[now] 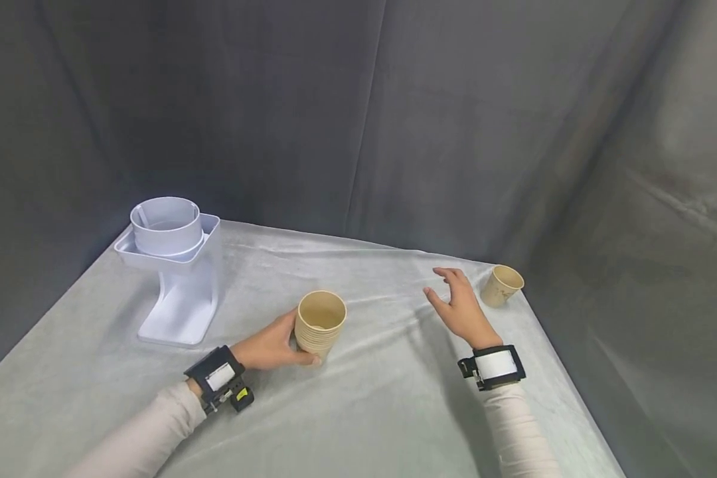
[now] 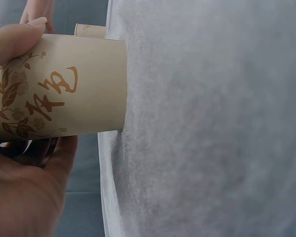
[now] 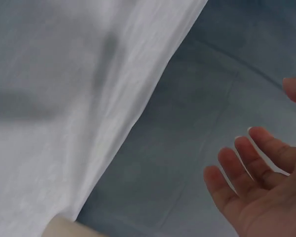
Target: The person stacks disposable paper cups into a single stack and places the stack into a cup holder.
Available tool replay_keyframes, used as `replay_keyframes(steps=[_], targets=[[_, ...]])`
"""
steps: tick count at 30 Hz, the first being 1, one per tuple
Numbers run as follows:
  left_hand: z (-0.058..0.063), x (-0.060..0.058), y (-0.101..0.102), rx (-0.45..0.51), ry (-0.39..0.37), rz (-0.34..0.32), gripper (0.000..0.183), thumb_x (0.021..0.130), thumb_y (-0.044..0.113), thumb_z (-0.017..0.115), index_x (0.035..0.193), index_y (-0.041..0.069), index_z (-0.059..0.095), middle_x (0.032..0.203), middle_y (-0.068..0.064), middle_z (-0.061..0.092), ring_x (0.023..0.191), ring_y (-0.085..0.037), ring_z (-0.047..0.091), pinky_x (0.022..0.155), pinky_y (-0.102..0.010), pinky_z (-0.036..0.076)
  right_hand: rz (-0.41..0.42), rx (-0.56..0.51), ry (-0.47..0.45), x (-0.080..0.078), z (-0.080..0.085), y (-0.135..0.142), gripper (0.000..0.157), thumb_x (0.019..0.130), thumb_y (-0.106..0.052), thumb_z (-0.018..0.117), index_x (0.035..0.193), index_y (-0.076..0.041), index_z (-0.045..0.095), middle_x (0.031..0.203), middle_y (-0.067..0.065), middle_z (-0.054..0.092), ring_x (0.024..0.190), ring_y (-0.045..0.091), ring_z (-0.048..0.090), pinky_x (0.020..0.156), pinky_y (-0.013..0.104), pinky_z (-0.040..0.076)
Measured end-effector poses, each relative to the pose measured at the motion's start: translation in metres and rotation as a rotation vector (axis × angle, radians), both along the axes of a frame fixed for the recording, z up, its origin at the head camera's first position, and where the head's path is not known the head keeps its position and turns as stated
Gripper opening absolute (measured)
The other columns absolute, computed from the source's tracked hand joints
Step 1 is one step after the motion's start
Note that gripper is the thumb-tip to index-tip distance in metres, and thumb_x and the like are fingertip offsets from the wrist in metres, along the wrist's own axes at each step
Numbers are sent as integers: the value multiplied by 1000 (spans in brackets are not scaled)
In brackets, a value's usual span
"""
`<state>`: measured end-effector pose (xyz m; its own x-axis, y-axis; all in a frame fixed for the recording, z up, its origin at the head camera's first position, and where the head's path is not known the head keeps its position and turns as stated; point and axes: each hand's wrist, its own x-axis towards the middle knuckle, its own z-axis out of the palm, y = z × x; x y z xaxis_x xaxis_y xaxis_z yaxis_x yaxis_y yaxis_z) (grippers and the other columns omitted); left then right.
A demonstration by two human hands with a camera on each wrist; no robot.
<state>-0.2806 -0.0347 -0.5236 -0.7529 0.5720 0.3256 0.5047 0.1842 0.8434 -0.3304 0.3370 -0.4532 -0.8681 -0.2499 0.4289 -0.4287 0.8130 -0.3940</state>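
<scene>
A stack of beige paper cups (image 1: 320,325) stands upright near the middle of the table, and my left hand (image 1: 275,342) grips it from the left side. In the left wrist view the thumb and fingers wrap the cup stack (image 2: 64,89), which carries brown flower and lettering print. My right hand (image 1: 463,312) hovers over the table on the right, fingers spread and holding nothing. Just beyond it, a single beige paper cup (image 1: 502,286) stands by the table's right edge. The right wrist view has the right hand (image 3: 266,182) with palm and loosely bent fingers showing, and part of a cup (image 3: 69,228) low down.
A white stand (image 1: 182,312) with a round open bowl (image 1: 167,226) on top is at the back left of the table. Pale cloth covers the table (image 1: 358,425), with slight wrinkles. Grey curtains (image 1: 287,119) hang behind and along both sides.
</scene>
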Motion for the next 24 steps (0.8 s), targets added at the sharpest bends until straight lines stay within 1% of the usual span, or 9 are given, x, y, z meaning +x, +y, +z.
replay_keyframes(steps=[6, 11, 13, 17, 19, 24], targets=[[-4, -2, 2, -7, 8, 2, 88, 64, 29, 81, 137, 23, 31, 125, 6, 52, 118, -12, 46, 105, -40, 31, -85, 31, -39, -12, -8, 38, 59, 90, -43, 51, 131, -1, 42, 130, 21, 39, 117, 37, 40, 94, 55, 38], [-6, -2, 1, -2, 28, -1, 88, 65, 29, 81, 138, 22, 31, 126, 5, 51, 119, -14, 45, 105, -42, 31, -144, 62, -22, -21, -14, 63, 58, 89, -36, 54, 129, 5, 42, 128, 28, 38, 120, 42, 33, 98, 58, 30], [-6, -2, 0, -8, 22, 5, 88, 65, 29, 81, 137, 23, 31, 125, 5, 51, 118, -13, 46, 105, -41, 32, -162, 69, -10, -25, -17, 70, 58, 88, -32, 56, 128, 7, 42, 126, 30, 39, 119, 44, 31, 98, 59, 28], [-8, -2, -1, -18, 2, 17, 88, 65, 29, 81, 137, 24, 31, 125, 7, 52, 118, -10, 45, 105, -39, 31, -211, 84, -16, -31, -20, 87, 62, 85, -29, 60, 130, 8, 38, 127, 32, 36, 120, 47, 27, 97, 62, 25], [-7, -3, -1, -14, -4, 12, 88, 65, 29, 81, 137, 23, 31, 125, 7, 51, 119, -10, 45, 106, -39, 30, -235, 89, -32, -33, -21, 96, 66, 85, -30, 60, 133, 8, 34, 131, 32, 31, 123, 49, 23, 97, 64, 24], [-7, -6, 1, -6, -3, 1, 89, 64, 30, 81, 137, 25, 30, 126, 8, 51, 120, -10, 44, 107, -39, 28, -283, 90, -79, -39, -17, 117, 72, 85, -31, 59, 137, 7, 27, 136, 33, 23, 123, 50, 18, 93, 68, 23]])
